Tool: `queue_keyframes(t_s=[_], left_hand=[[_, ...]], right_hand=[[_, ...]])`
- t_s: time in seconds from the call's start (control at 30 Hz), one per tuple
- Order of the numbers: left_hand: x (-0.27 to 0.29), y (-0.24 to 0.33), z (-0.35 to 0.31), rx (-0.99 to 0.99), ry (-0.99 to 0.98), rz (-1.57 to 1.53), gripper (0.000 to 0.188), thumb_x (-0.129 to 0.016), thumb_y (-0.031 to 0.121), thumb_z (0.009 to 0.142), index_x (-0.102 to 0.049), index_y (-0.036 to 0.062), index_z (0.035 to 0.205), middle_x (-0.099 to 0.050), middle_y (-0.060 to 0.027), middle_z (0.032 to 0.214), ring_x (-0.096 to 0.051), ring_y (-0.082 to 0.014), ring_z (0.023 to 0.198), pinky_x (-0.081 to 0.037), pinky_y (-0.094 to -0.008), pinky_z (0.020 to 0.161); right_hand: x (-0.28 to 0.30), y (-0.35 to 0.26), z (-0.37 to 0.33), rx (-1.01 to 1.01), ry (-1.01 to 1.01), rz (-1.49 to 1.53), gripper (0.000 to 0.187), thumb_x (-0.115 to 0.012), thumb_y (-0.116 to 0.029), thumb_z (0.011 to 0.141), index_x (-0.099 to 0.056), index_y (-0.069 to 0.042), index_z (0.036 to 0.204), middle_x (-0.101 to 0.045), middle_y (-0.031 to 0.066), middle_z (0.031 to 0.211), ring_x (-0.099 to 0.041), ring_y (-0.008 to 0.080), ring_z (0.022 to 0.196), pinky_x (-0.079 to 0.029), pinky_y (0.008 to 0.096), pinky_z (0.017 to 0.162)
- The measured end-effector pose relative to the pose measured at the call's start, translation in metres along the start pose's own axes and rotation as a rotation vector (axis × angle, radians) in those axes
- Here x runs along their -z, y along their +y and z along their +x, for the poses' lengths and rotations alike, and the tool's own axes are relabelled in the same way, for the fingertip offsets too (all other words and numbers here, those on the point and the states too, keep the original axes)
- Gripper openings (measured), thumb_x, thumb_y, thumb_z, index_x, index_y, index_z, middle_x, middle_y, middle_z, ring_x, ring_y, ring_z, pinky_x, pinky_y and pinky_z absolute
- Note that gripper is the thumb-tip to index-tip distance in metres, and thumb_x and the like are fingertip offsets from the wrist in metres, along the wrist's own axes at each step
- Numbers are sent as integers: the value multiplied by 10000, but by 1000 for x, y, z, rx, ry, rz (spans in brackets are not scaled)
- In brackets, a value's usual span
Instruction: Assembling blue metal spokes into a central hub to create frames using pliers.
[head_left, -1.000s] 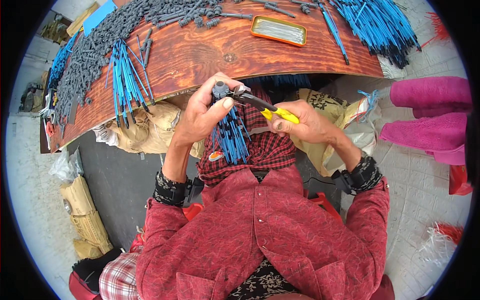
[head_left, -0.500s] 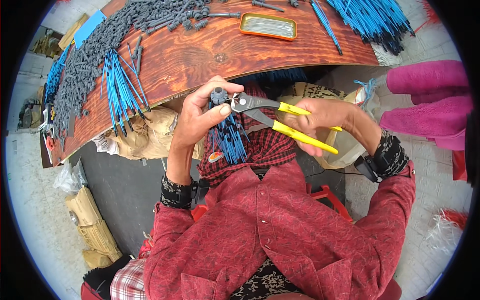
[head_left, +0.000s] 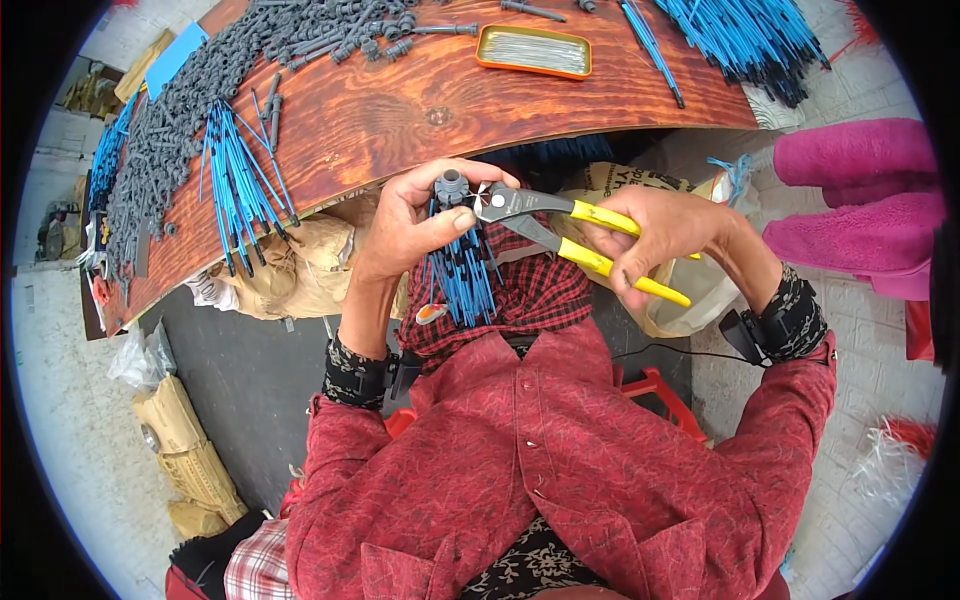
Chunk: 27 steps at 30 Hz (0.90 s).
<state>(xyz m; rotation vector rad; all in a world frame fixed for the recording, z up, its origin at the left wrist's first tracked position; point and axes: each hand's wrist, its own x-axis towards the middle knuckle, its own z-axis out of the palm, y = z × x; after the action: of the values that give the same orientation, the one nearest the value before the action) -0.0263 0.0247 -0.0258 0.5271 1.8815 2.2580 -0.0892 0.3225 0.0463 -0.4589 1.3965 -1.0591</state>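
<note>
Seemingly partway, the left grip (head_left: 408, 225) clasps a grey fitting (head_left: 452, 186) above gathered blue rods (head_left: 462, 282); the right grip (head_left: 660, 232) clasps spread yellow-handled pliers (head_left: 546, 232); beyond both, loose grey connectors (head_left: 180, 130) look unworked.

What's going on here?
A seated person is working over their lap. The left hand holds a grey fitting upright, with thin blue rods showing below it. The right hand holds yellow-handled pliers, handles spread, their head close beside the fitting. Whether they grip anything is too small to tell. On the wooden table ahead lie a heap of grey parts and a shallow tray of thin silvery pins.
</note>
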Motion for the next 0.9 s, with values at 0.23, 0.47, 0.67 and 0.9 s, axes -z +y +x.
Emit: queue_keyframes(t_s=[0.23, 0.47, 0.67, 0.9], left_hand=[[2, -3, 4, -21, 70, -44, 447, -738, 205, 886, -644, -21, 1260, -705, -139, 1214, -645, -194, 1140, -475, -360, 1043], [0, -2, 3, -9, 118, -3, 483, -743, 232, 888, -636, -23, 1284, -694, -139, 1252, -642, -191, 1149, -478, -361, 1044], [3, 2, -1, -1, -26, -13, 491, -767, 235, 859, -660, -13, 1270, -699, -114, 1235, -644, -174, 1126, -481, -354, 1026], [1, -5, -4, 48, 112, 11, 563, -798, 300, 782, -656, -23, 1220, -713, -142, 1149, -677, -220, 1068, -510, -370, 982]], right_hand=[[-14, -1, -4, 276, 587, -744, 560, -895, -336, 694, -601, -42, 1069, -655, 67, 792, -648, 218, 724, -504, 377, 661], [-23, -13, -16, 624, 1008, -1502, 344, -692, -276, 908, -629, -42, 1152, -687, 102, 984, -697, 212, 754, -554, 324, 670], [-13, -11, -18, -100, 94, 135, 551, -474, -512, 1041, -630, 14, 1088, -722, 130, 806, -688, 173, 605, -560, 290, 571], [-29, -21, -25, 121, 477, -621, 539, -886, -294, 714, -565, -23, 1051, -671, 87, 714, -699, 216, 671, -522, 369, 626]])
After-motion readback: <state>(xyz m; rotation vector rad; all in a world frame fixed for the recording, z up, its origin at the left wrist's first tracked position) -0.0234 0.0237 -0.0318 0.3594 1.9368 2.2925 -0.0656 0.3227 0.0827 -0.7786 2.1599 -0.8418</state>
